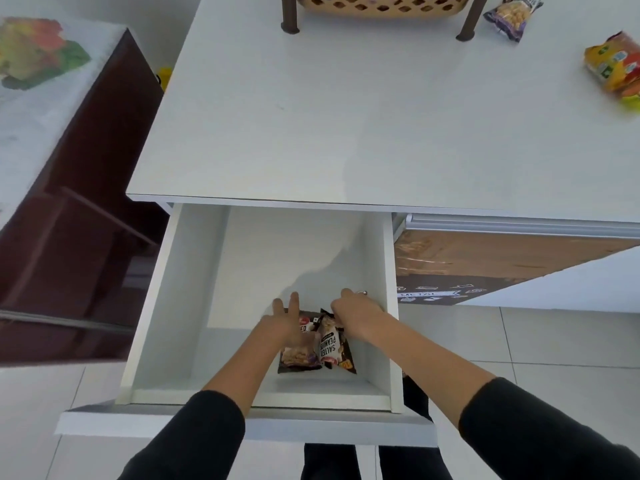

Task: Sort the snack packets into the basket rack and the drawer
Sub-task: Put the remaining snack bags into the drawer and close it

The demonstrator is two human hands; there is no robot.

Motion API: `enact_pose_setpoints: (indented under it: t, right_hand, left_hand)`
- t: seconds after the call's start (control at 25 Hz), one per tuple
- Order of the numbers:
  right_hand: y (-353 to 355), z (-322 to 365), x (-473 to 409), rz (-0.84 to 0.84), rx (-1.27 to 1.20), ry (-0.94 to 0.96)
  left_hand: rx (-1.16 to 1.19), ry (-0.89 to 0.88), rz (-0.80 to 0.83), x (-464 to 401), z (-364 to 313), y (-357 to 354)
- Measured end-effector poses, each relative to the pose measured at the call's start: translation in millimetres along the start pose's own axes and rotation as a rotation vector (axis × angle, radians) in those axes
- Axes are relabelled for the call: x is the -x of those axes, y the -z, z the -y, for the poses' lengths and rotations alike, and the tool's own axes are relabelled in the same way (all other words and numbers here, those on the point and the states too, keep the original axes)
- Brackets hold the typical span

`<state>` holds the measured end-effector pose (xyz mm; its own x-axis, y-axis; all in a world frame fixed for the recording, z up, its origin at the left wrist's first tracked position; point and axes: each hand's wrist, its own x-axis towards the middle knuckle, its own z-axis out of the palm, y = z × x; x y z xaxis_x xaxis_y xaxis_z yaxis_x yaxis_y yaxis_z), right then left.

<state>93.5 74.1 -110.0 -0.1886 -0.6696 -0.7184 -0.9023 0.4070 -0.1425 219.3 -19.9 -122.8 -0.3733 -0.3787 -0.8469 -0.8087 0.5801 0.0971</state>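
Your left hand [284,322] lies flat, fingers spread, on a glossy crinkled peanut packet [298,355] in the open white drawer [180,306]. Your right hand [356,315] is curled, fingers pinching the top edge of a second packet [330,344] marked "salted peanuts", lying just beside and partly over the first. Both lie near the drawer's front right. On the smooth white countertop [346,116], a woven-look tan basket [381,5] sits in its dark-legged rack, with a purple packet [512,19] and an orange packet [614,69] to its right.
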Motion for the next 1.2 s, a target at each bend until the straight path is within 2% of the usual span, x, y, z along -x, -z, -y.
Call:
enact_pose_setpoints:
  t: [0.08, 0.12, 0.2, 0.28, 0.44, 0.64, 0.72, 0.84, 0.88, 0.96, 1.04, 1.2]
  right_hand:
    - [5, 0, -14, -0.053, -0.045, 0.041]
    - [5, 4, -20, -0.031, -0.045, 0.065]
    - [-3, 14, -28, 0.065, -0.01, 0.081]
    - [-14, 21, -33, 0.14, 0.073, 0.068]
    - [-16, 9, -44, 0.198, 0.104, 0.025]
    - [-7, 10, -51, 0.144, 0.137, 0.046]
    - [-2, 13, -48, 0.148, 0.154, 0.053]
    - [-13, 20, -42, 0.302, 0.204, 0.078]
    - [-20, 23, -41, 0.354, 0.207, 0.063]
    - [-34, 25, -43, 0.345, 0.155, -0.003]
    - [-39, 23, -47, 0.287, 0.093, -0.05]
    - [-36, 17, -51, 0.283, 0.039, 0.01]
  left_hand:
    - [-0.164, -0.156, -0.172, -8, 9, 6]
    - [-0.222, -0.278, -0.196, -11, 12, 7]
    - [-0.242, -0.477, -0.118, -17, 15, 1]
    - [-0.262, -0.538, -0.056, -23, 16, -10]
    - [-0.36, -0.459, -0.049, -37, 17, -16]
    - [-0.383, -0.256, -0.107, -31, 15, -23]
    - [-0.412, -0.317, -0.159, -30, 12, -19]
    - [-0.482, -0.687, -0.127, -35, 15, -14]
    - [-0.493, -0.732, -0.086, -35, 17, -16]
    - [-0.48, -0.673, -0.048, -37, 17, -21]
    - [-0.468, -0.591, -0.075, -39, 12, -25]
    - [-0.441, -0.541, -0.098, -44, 8, -27]
